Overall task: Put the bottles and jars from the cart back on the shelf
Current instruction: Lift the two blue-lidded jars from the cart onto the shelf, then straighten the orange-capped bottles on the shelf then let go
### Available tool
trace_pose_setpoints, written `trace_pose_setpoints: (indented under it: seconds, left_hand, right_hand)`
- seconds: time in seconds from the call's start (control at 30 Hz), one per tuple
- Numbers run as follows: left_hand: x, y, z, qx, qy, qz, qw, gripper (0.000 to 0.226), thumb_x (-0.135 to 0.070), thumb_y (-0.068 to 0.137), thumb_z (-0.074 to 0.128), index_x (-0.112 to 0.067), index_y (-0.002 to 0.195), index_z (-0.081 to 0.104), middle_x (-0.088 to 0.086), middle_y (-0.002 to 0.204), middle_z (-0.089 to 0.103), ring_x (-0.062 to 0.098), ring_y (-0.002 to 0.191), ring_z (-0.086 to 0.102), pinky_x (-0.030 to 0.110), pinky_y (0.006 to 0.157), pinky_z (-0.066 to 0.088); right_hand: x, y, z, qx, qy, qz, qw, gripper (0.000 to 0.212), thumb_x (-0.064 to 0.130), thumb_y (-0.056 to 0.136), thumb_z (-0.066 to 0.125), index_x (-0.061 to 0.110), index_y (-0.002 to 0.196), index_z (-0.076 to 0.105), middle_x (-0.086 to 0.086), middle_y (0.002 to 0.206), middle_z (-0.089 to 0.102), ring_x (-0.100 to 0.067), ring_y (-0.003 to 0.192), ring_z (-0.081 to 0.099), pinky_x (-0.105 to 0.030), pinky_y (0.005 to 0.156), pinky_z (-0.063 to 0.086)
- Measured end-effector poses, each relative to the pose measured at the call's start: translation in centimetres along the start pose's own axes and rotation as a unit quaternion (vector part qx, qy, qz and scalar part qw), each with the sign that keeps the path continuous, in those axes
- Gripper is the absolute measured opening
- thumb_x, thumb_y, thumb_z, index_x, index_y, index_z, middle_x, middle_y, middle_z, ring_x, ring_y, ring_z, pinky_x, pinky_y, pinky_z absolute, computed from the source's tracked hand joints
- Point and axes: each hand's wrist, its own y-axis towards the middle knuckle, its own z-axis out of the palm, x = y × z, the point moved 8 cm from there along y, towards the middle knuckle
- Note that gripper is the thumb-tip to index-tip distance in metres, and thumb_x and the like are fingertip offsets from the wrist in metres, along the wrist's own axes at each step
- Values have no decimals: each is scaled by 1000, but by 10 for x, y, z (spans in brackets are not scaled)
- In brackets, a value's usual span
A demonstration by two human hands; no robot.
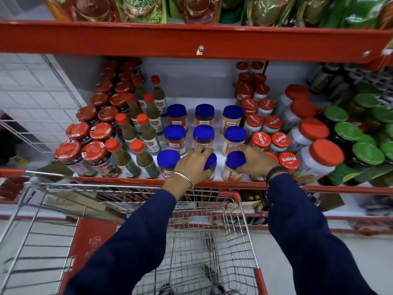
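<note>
Several blue-lidded jars stand in three columns on the red-edged shelf (131,180). My left hand (192,161) is wrapped over the front jar of the middle column (211,165), whose lid shows beside my fingers. My right hand (254,160) grips the front jar of the right column (234,167) at its blue lid. Both jars rest on the shelf at its front edge. Another blue-lidded jar (168,162) stands free just left of my left hand. The wire cart (212,241) sits below my arms, and I see no jars in its basket.
Red-capped green sauce bottles (142,158) and red-lidded dark jars (93,154) fill the shelf's left side. Red-lidded Mapro jars (289,162) and green-lidded jars (368,154) crowd the right. An upper shelf beam (191,41) hangs overhead. Flattened cardboard (85,207) lies left of the cart.
</note>
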Motion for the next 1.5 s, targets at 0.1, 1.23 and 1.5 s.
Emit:
trace_pose_setpoints:
  seconds: [0.1, 1.23, 1.5]
  left_hand:
    - [2, -8, 1, -11, 21, 0, 1000, 67, -21, 79, 63, -18, 137, 29, 14, 140, 37, 35, 120, 45, 50, 90, 52]
    - [203, -109, -110, -156, -114, -84, 978, 46, -16, 83, 62, -17, 126, 46, 17, 118, 58, 37, 103, 58, 49, 88, 51]
    - [203, -114, -111, -206, -158, -107, 960, 48, -20, 80, 67, -11, 123, 47, 19, 116, 57, 37, 103, 56, 45, 89, 50]
  right_hand:
    - [1, -4, 4, -6, -37, 7, 999, 55, 8, 74, 71, 5, 124, 47, -17, 126, 54, -31, 112, 53, -40, 91, 46]
    - [218, 47, 89, -164, 110, -147, 969, 33, 16, 77, 70, 9, 108, 61, -13, 106, 65, -26, 93, 62, -41, 84, 52]
    - [218, 48, 91, -126, 117, -151, 973, 35, 11, 82, 64, 8, 116, 56, -14, 113, 61, -25, 102, 60, -42, 93, 51]
